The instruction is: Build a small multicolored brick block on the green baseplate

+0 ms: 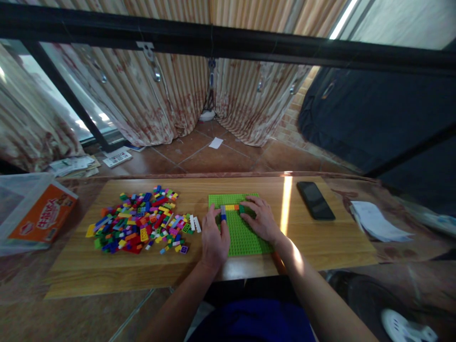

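A green studded baseplate (245, 243) lies on the wooden table in front of me. Along its upper part runs a row of toy bricks: yellow bricks (231, 207), an orange brick (236, 207) and a dark green brick (242, 208) at the right end. Blue bricks (223, 214) go down from the row's left end, under a greyish brick. My left hand (214, 240) rests at the plate's left edge, thumb and fingers closed about the blue bricks. My right hand (261, 219) lies over the plate, thumb and fingertips closed about the green brick.
A pile of mixed loose bricks (142, 221) covers the table's left part, with white bricks (194, 223) beside it. A black phone (315, 200) lies at the right. A plastic box with an orange label (44, 216) stands left; papers (377, 221) lie right.
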The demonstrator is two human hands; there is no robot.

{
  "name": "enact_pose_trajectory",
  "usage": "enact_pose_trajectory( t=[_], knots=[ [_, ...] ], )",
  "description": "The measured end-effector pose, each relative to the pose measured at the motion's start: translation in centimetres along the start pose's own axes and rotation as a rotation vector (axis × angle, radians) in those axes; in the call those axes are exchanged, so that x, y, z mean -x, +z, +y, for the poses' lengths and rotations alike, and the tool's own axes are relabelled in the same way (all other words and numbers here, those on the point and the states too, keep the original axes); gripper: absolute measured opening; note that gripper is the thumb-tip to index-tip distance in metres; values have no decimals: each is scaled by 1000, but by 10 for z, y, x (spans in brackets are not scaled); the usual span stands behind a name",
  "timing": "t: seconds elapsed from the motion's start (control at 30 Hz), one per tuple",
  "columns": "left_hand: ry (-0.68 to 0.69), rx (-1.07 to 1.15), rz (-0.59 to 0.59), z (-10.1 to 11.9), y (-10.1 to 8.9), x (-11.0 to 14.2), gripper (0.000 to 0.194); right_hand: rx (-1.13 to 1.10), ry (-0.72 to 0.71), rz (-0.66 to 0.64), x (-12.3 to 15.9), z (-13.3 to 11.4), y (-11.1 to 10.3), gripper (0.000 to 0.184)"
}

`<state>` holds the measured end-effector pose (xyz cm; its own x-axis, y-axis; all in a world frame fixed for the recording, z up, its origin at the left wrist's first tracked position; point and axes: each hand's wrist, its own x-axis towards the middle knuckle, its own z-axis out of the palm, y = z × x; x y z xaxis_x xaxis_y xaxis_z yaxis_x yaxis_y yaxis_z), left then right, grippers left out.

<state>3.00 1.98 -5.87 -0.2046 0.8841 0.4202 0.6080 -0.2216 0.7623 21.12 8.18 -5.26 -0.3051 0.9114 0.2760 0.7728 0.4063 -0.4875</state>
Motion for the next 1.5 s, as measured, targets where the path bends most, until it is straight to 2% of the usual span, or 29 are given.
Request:
enact_pose_trajectory(
  t=[0.3, 0.6, 1.03, 1.23, 1.5],
  knots=[
    [-61, 66, 29, -4, -1, 0, 39, 1, 0, -8, 1, 2, 0, 33],
    [-74, 70, 15, -3, -3, -1, 44, 8, -2, -16, 1, 0, -1, 38],
    [-60, 19, -14, -2, -2, -1, 44, -5, 14, 5, 0, 2, 1, 31],
    [-49, -31, -75, 1, -2, -2, 49, -1, 8, 1, -1, 3, 2, 32],
    [-28, -85, -93, 1, -1, -3, 53, -9, 4, 4, -1, 2, 1, 31]
  ],
)
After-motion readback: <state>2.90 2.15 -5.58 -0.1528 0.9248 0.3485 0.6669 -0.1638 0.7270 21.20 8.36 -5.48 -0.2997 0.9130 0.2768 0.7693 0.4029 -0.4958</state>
